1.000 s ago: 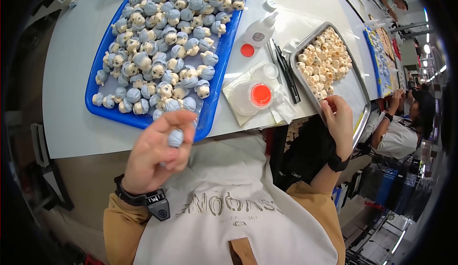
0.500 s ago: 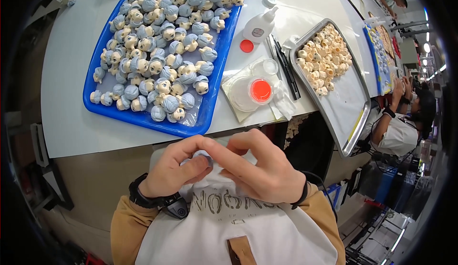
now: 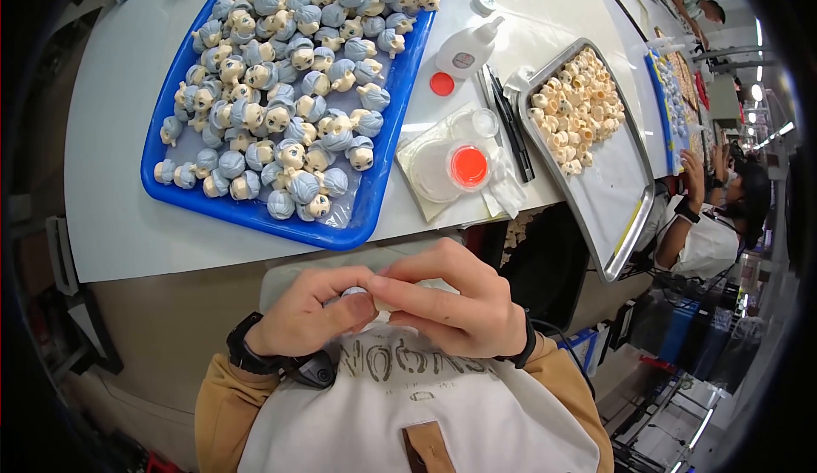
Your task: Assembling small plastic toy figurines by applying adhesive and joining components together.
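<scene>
Above my lap, my left hand point(image 3: 313, 313) is closed around a small doll head point(image 3: 353, 292), of which only a bit of grey-blue hair shows between thumb and forefinger. My right hand point(image 3: 455, 301) meets it from the other side, its fingertips pinched together against a pale edge of the piece. Whether the right fingers hold a separate part is hidden. Beyond my hands, a blue tray point(image 3: 255, 220) on the white table carries many doll heads with grey-blue hair and painted faces. A metal tray point(image 3: 608, 213) at the right holds small beige hollow pieces.
Between the trays stand a white squeeze bottle point(image 3: 466, 50), a clear jar with a red-orange opening point(image 3: 468, 166) and a small clear cup point(image 3: 484, 122). A red disc point(image 3: 442, 84), black pen-like tools point(image 3: 513, 132) and crumpled tissue point(image 3: 504, 192) lie nearby. Another person point(image 3: 702, 217) sits at the right.
My right hand's fingers have come down and closed in against the doll head in my left hand. The left hand keeps its hold nearly in place.
</scene>
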Motion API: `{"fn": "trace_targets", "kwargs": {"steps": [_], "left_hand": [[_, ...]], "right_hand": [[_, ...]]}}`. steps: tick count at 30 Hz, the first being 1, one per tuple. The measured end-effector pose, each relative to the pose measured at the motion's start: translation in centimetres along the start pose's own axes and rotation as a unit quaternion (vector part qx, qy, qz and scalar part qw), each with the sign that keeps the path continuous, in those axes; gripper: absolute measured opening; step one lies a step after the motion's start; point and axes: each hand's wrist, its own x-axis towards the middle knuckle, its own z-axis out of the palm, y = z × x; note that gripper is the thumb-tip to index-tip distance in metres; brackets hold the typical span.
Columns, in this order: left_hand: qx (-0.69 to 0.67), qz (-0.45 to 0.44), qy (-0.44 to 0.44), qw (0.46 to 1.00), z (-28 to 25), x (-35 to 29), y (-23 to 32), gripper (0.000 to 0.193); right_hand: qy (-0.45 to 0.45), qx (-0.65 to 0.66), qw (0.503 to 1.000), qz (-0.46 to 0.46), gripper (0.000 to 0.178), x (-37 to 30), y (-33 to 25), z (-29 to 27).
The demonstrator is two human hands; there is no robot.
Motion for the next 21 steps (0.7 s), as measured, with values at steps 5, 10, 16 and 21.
{"fn": "trace_targets", "kwargs": {"steps": [5, 10, 16, 21], "left_hand": [[-0.007, -0.01, 0.016, 1.0, 0.2, 0.0, -0.1, 0.029], [-0.075, -0.006, 0.017, 0.997, 0.1, -0.3, 0.6, 0.047], [-0.055, -0.003, 0.042, 0.998, 0.5, -0.1, 0.4, 0.042], [-0.059, 0.083, 0.049, 0.994, -0.3, -0.7, -1.0, 0.032]], "right_hand": [[-0.012, 0.014, 1.0, 0.023, 0.045, 0.5, -0.4, -0.7], [0.18, -0.159, 0.969, 0.06, 0.037, 1.8, -0.8, -5.1], [0.071, -0.276, 0.957, 0.058, 0.026, 3.1, 1.1, -6.4], [0.037, -0.34, 0.94, 0.016, 0.023, 3.7, 1.6, -6.1]]}}
